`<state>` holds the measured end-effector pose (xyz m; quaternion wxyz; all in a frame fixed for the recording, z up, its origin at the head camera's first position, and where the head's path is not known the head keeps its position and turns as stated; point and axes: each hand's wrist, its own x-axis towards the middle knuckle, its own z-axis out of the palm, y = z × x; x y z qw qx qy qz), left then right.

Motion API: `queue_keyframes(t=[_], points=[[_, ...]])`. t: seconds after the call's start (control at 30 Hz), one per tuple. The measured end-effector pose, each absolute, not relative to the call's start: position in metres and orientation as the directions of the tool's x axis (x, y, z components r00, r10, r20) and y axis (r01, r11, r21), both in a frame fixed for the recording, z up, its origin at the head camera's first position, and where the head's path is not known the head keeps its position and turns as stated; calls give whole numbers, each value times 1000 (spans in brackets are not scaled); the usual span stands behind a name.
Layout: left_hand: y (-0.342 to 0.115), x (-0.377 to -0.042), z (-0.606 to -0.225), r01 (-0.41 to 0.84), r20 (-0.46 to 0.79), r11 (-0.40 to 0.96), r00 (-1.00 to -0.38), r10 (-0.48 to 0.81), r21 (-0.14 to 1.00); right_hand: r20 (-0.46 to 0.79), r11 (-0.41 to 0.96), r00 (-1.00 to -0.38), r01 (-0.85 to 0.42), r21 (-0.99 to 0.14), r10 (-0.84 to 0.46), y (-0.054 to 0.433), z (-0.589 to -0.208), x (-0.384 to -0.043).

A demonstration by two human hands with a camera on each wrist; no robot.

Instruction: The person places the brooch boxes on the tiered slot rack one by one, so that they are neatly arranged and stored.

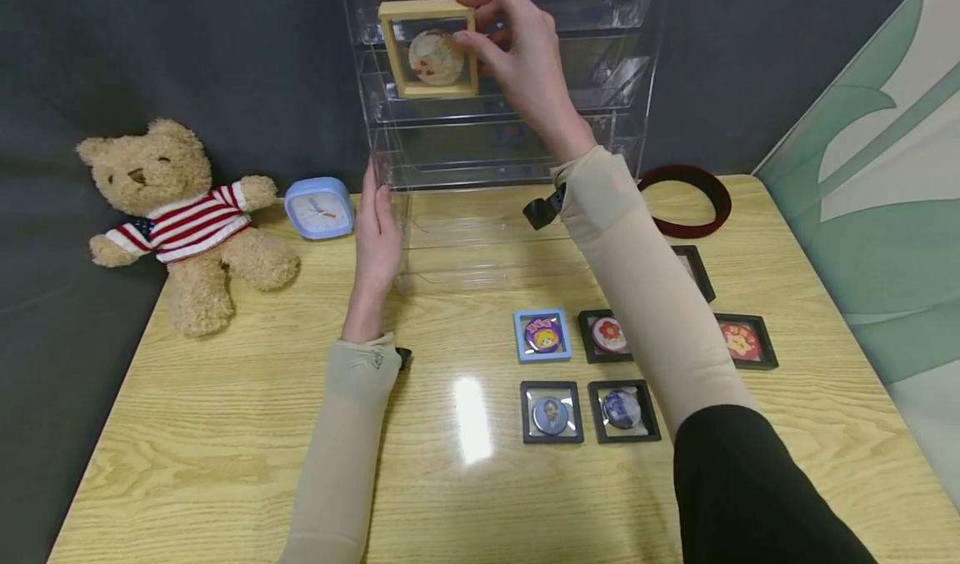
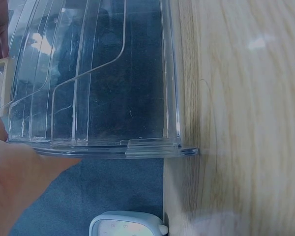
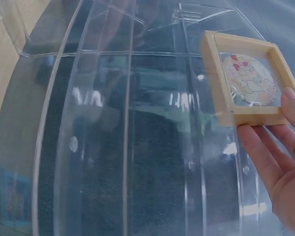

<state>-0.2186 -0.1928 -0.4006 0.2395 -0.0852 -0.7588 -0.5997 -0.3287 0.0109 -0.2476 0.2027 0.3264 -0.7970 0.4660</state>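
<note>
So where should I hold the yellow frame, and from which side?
Probably the yellow frame's right rim, coming from the right, as the right hand does, with thumb in front and fingers behind. The frame is roughly upright, and its thick rim offers a pinch that spares the clear middle.

The head view crops the rack (image 1: 465, 120); a sleeve (image 1: 652, 289) partly hides a black frame (image 1: 702, 271).

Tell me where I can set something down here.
Bare: the table in front of the teddy bear, left of the left sleeve; and between that sleeve and the small frames. Crowded: around the right sleeve, with frames and a red ring.
</note>
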Motion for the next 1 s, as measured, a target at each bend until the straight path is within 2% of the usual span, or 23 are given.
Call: queue_keyframes(t=[0.2, 0.57, 0.77, 1.0], points=[[-193, -219, -402, 416, 462, 259, -873, -154, 872, 589, 334, -719, -694, -638, -369, 6, -254, -328], [-192, -220, -401, 426, 467, 240, -871, -150, 872, 589, 360, -726, -687, -631, -355, 5, -261, -327], [-191, -221, -401, 441, 482, 238, -863, -153, 865, 609, 397, -711, -703, -591, -352, 5, -263, -327], [-190, -222, -403, 431, 471, 242, -871, -142, 869, 637, 374, -674, -738, -562, -374, 8, -268, -327]])
